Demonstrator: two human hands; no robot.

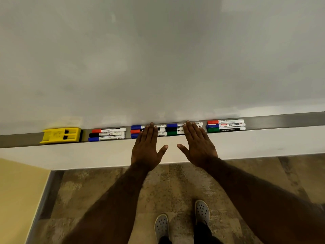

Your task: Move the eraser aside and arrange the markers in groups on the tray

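Observation:
A yellow eraser sits at the left end of the grey metal tray under the whiteboard. Right of it lie three markers with red, black and blue caps. Two more marker groups sit in the middle, one with blue and red caps, one with blue, black and green caps. A fourth group with red, blue and green caps lies on the right. My left hand lies flat with fingertips on the left middle group. My right hand lies flat with fingertips on the right middle group.
The whiteboard fills the upper view. Below the tray runs a pale wall, then a mottled brown floor with my two grey shoes. A yellow wall stands at the lower left.

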